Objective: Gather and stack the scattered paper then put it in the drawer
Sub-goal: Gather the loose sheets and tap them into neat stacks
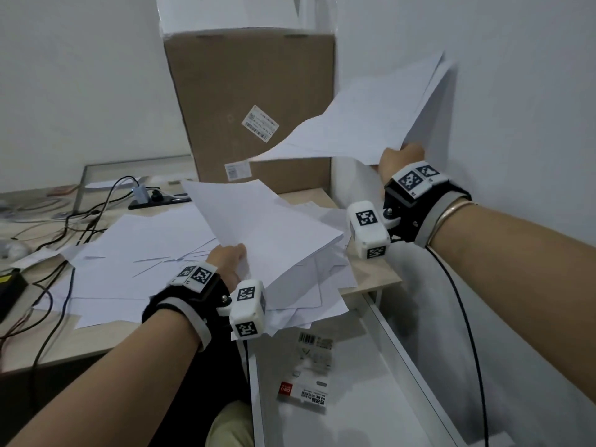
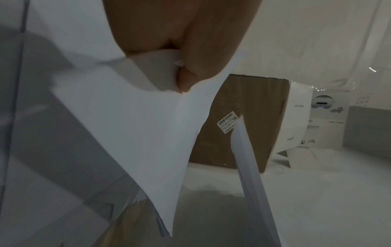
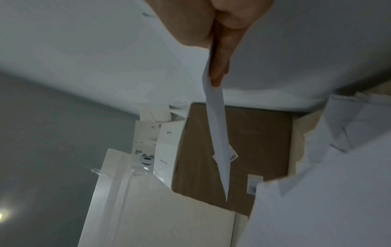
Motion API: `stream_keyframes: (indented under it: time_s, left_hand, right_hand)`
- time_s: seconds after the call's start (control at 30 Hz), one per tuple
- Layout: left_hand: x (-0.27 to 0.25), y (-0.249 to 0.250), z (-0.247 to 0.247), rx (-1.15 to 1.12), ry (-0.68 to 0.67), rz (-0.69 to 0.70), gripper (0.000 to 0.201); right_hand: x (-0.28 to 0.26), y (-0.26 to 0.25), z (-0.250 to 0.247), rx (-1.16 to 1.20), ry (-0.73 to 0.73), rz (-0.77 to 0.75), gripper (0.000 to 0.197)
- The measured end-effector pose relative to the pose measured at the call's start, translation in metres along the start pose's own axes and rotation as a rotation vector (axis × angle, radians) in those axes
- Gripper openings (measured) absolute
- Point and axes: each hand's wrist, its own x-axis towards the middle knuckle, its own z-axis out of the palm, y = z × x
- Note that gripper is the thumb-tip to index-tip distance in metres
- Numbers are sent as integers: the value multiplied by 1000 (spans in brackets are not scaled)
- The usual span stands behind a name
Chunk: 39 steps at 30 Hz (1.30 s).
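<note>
So both hands are mid-gather here: the left hand (image 1: 233,260) has its fingers (image 2: 186,80) clamped on one edge of a thick bundle of sheets (image 1: 271,233) tilted up over the bench (image 1: 371,279), and the right hand (image 1: 401,156) pinches a second, thinner bundle (image 1: 364,124) held up high near the wall. Best move I reckon is to bring the two bundles together over the bench, tap the edges square, then scoop the rest, since loose sheets (image 1: 135,253) are spread flat across the bench and some hang off its edge over the open drawer (image 1: 396,337). Keep the grip near the edge middle so the paper doesn't fan out. Count: two held bundles, one messy spread (sheets too many to count), one drawer, one sticker packet (image 1: 304,393) lying in it, one big cardboard box (image 1: 251,101) behind.
</note>
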Motion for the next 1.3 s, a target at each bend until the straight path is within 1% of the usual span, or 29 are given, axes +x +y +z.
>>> stream_keyframes:
  time_s: [0.07,0.17,0.27,0.3,0.37,0.43,0.47,0.53,0.6,0.63,0.67,0.7,0.73,0.77,0.8,0.87,0.9,0.97,1.0,1.03,1.07,1.13,1.17,1.23,1.3]
  left_hand:
    - [-6,5,11,-88,-71,24,34]
    - [-10,11,23,-119,-165,74,41]
    - [-7,9,23,-110,-219,82,45]
    - [-4,7,23,-102,-217,68,49]
    - [2,3,20,-77,-186,46,52]
    - [9,-2,17,-49,-139,39,52]
    - [15,-5,16,-48,-136,29,50]
    - [22,-13,15,-36,-144,-3,38]
    - [28,-19,12,11,-122,-50,20]
    - [31,-22,9,56,-97,-74,20]
    - [35,-25,6,97,-63,-87,26]
    - [41,-29,2,147,-25,-84,34]
    - [45,-31,-2,204,10,-66,40]
    - [47,-33,-6,248,36,-47,43]
    - [49,-35,-10,269,58,-33,42]
    - [54,-40,-21,268,68,-39,38]
    - [56,-41,-26,254,61,-58,37]
    - [60,-41,-33,220,9,-94,35]
    - [62,-41,-36,209,-20,-113,34]
    - [59,-39,-36,197,-55,-124,32]
    - [60,-39,-36,181,-82,-127,29]
    - [63,-40,-33,196,-115,-112,26]
    - [64,-40,-33,233,-93,-86,29]
    - [68,-42,-31,262,-71,-75,36]
    - [68,-40,-30,288,-105,-84,40]
  right_hand:
    - [-4,13,10,-3,-39,17,28]
    - [-19,40,33,5,-152,90,31]
    - [-26,76,57,15,-221,164,35]
    - [-35,82,60,-11,-231,186,35]
    - [-49,92,64,-16,-277,231,26]
    - [-62,103,70,14,-378,288,20]
    - [-69,105,72,51,-438,332,20]
    - [-81,110,76,105,-542,415,15]
    - [-84,118,77,91,-642,462,17]
    - [-85,122,76,81,-687,485,17]
    - [-86,124,73,85,-716,517,14]
    - [-83,128,72,82,-716,536,10]
    - [-76,134,72,80,-684,552,7]
    - [-67,139,69,78,-646,558,8]
    - [-57,143,66,93,-610,557,13]
    - [-34,150,58,36,-566,503,28]
    - [-23,154,54,-22,-561,486,24]
    - [-11,155,45,-102,-577,497,5]
    - [-9,154,43,-149,-590,500,3]
    - [-8,154,43,-220,-621,496,6]
    - [-9,153,44,-291,-647,471,15]
    - [-13,151,47,-452,-709,344,33]
    - [-15,150,47,-498,-722,282,35]
    - [-20,150,51,-510,-743,243,30]
    - [-25,152,54,-535,-763,188,21]
